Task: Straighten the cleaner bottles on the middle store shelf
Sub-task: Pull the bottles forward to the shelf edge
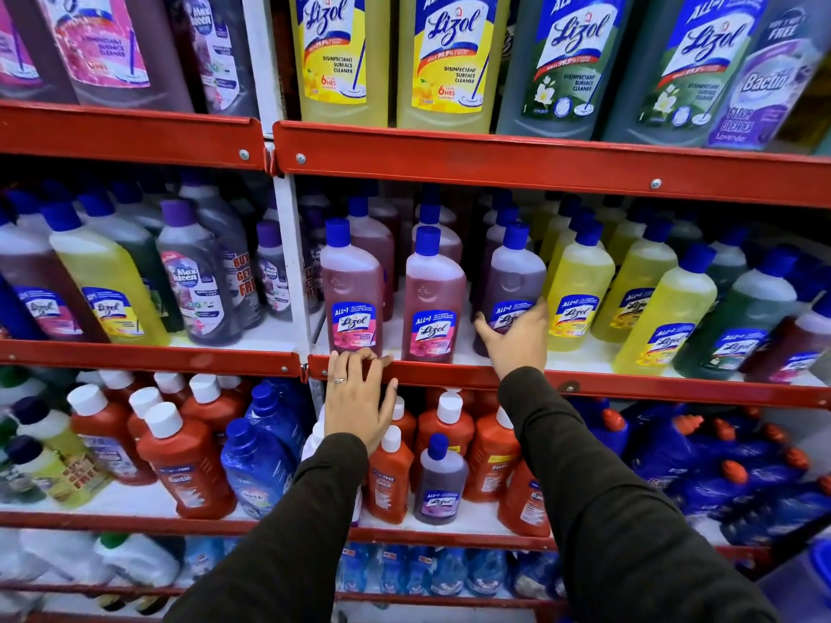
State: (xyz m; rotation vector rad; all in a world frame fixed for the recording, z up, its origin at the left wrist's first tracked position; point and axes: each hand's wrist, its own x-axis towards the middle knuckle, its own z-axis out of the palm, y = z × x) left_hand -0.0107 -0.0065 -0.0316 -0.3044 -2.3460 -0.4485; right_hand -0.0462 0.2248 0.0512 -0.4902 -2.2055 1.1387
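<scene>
Purple bottle (510, 285) stands upright, label forward, right hand (517, 339) fingers gripping it; left hand (357, 397) fingers loose

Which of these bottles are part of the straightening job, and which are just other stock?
In the job:
- dark purple Lizol bottle, under right hand
- two pink Lizol bottles
- left hand, on red shelf edge

Other stock:
- orange white-capped bottles below
- large yellow Lizol bottles above
</scene>
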